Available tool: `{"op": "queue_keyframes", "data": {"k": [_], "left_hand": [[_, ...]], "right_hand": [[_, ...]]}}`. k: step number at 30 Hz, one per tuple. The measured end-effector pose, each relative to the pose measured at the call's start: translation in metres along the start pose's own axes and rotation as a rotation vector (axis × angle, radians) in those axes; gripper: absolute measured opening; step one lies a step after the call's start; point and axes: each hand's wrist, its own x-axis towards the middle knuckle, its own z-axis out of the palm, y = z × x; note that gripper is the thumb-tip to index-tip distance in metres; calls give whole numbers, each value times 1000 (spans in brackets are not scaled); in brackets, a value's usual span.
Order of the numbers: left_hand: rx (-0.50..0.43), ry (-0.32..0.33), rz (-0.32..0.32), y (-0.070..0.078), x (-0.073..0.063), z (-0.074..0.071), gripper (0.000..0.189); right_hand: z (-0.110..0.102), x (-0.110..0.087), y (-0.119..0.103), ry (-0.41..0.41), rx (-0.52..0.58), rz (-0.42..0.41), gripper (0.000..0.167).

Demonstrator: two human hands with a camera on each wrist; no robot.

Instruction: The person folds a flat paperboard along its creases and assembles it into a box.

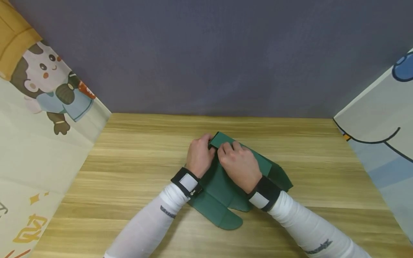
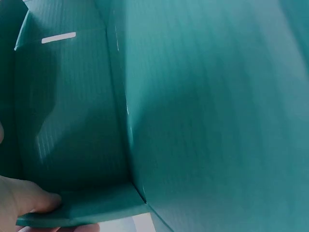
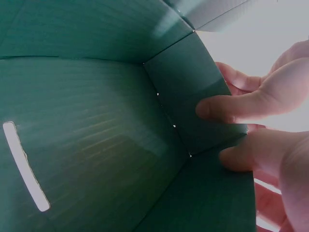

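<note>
A green cardboard box [image 1: 221,184], partly folded up, lies at an angle on the table between both hands. My left hand [image 1: 198,156] grips its left end panel; in the left wrist view the thumb [image 2: 36,197] presses the inside while other fingers show below the edge. Beside it, my right hand [image 1: 239,164] pinches a side wall near the same corner, its thumb [image 3: 236,158] inside and fingers outside. The two thumbs sit close together across that corner in the right wrist view. A narrow slot is cut through the box's inner panel [image 3: 96,116].
A rounded flap [image 1: 230,219] sticks out toward the near side, and another flap [image 1: 280,177] spreads at the right end. The wood-grain table [image 1: 138,157] meets a dark back wall [image 1: 206,57]. Printed cartoon panels [image 1: 48,143] stand at the sides.
</note>
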Motion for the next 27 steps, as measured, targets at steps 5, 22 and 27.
{"op": "queue_keyframes", "data": {"k": [5,22,27], "left_hand": [[12,11,-26,0,0,-1,18],[320,32,559,30,23,-45,13],[328,9,606,38,29,-52,14]], "right_hand": [[1,1,1,15,-4,-8,22],[-4,11,24,130,47,-26,22],[-10,15,24,206,69,-35,25]]}}
